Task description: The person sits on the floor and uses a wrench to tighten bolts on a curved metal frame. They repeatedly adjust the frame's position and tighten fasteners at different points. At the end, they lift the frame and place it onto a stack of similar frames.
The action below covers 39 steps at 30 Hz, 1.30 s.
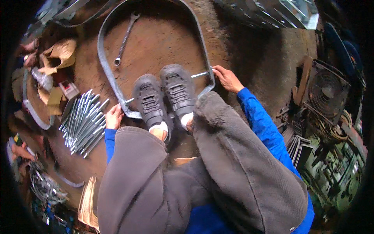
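Observation:
A large U-shaped grey metal band [102,54] lies around my shoes, its bent lower corners nearest me. Outside the right corner, my right hand [228,78] pinches the band where a threaded rod [200,74] pokes inward through it. At the opposite corner my left hand [114,116] has its fingers closed against the band, beside a second rod [129,101] jutting inward. What the fingertips of each hand cover is hidden. Inside the band a combination wrench [125,41] lies on the dirt floor.
A pile of threaded rods [83,123] lies left of my left hand. Torn cardboard [62,54] and another curved band [33,111] are farther left. Metal channels [288,13] stand at the far right. A round fan-like grille [326,89] and scrap metal lie to the right.

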{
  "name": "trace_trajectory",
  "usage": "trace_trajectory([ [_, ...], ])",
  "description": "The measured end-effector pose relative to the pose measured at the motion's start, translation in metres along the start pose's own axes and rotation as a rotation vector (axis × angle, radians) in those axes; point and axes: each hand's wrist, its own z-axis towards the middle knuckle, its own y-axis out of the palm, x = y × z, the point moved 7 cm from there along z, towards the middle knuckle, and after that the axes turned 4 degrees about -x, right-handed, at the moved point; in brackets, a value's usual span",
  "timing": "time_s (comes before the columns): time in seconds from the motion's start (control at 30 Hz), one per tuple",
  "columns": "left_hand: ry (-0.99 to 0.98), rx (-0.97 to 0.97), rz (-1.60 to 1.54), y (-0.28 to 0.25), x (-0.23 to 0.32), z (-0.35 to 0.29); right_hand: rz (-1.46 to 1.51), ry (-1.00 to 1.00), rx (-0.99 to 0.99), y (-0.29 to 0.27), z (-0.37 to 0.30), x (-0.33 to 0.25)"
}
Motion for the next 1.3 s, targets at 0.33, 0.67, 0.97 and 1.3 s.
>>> trace_trajectory([
  [0.33,0.023,-0.081,0.197,-0.001,0.019,-0.008,0.057,0.133,-0.046,0.005,0.003,0.007],
  [0.67,0.111,-0.079,-0.194,0.009,0.046,-0.023,0.111,0.06,-0.033,0.01,0.002,0.002],
  [0.97,0.006,0.089,0.154,0.005,0.037,-0.022,0.096,0.168,-0.105,0.008,0.002,0.001],
  [1.3,0.033,0.07,0.316,0.004,0.034,-0.021,0.159,0.224,-0.099,0.009,0.002,0.003],
])
